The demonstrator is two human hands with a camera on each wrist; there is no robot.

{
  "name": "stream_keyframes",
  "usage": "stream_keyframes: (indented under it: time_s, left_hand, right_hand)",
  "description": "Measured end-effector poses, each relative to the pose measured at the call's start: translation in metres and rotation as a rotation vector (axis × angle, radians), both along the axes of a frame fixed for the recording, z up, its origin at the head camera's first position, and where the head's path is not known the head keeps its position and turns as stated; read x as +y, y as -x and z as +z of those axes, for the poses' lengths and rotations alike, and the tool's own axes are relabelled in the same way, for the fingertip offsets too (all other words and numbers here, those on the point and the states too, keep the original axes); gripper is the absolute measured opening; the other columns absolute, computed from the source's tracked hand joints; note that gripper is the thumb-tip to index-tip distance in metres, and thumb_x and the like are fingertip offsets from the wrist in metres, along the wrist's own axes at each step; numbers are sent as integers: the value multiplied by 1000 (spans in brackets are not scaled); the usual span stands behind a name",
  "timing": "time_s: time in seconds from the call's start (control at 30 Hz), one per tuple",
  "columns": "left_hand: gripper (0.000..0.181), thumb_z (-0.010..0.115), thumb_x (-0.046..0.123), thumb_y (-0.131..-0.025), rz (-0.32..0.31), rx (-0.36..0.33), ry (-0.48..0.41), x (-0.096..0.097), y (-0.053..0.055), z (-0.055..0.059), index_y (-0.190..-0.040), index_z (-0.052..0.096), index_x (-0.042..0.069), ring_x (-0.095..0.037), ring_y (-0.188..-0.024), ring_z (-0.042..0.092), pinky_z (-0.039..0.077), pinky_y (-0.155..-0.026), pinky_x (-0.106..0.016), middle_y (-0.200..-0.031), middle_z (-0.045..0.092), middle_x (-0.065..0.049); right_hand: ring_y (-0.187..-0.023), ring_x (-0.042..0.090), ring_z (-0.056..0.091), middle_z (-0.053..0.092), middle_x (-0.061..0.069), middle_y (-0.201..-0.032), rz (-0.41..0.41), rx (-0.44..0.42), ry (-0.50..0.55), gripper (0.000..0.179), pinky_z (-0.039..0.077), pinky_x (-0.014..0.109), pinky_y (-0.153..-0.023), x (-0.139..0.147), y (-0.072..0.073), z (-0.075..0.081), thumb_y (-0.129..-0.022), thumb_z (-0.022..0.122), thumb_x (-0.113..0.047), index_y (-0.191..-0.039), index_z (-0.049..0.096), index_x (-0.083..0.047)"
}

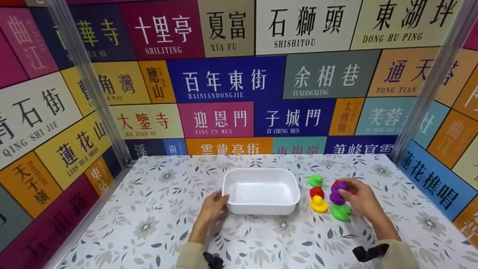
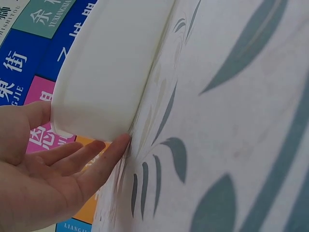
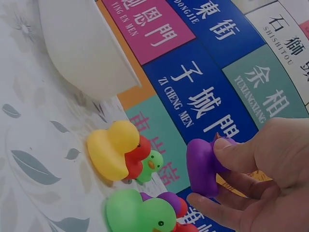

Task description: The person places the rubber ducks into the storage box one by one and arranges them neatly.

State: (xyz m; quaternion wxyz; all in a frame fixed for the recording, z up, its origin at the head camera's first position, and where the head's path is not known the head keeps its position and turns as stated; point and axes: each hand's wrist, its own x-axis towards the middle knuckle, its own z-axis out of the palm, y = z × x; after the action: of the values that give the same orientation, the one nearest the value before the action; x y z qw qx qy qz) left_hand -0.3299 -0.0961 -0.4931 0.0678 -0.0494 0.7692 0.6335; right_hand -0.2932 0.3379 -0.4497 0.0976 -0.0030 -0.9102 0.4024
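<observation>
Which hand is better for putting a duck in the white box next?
The right hand, I'd say: it pinches a purple duck, and the yellow duck also sits on its side of the white box. The left hand is at the box's opposite end, gripping the edge.

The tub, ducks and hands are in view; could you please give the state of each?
White tub: upright, empty
Left hand: grips tub's end
Purple duck: pinched
Right hand: pinches purple duck
Yellow duck: upright, unheld
Near green duck: upright, unheld
Far green duck: upright, unheld
Red duck behind yellow: unheld, partly hidden
Second purple duck: mostly hidden
Other red shapes: mostly hidden
</observation>
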Motion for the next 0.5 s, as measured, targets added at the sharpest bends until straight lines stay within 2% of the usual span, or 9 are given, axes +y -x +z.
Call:
stream_keyframes:
  time_s: [0.27,0.5]
  left_hand:
    - [58,55,28,-102,-10,37,6,-1,1,-2,-148,41,-5,-34,-117,66,61,-87,-38,-137,60,-23]
    - [57,55,29,-101,0,30,35,-2,1,-3,-146,43,-5,-35,-117,65,61,-87,-40,-135,61,-23]
  right_hand:
    - [-123,47,55,54,33,-134,14,4,41,46,50,53,-104,-16,7,-3,-102,55,-11,-143,44,5]
    - [-127,46,52,54,32,-135,18,-7,65,42,42,58,-111,-28,13,-4,-103,54,-13,-140,45,5]
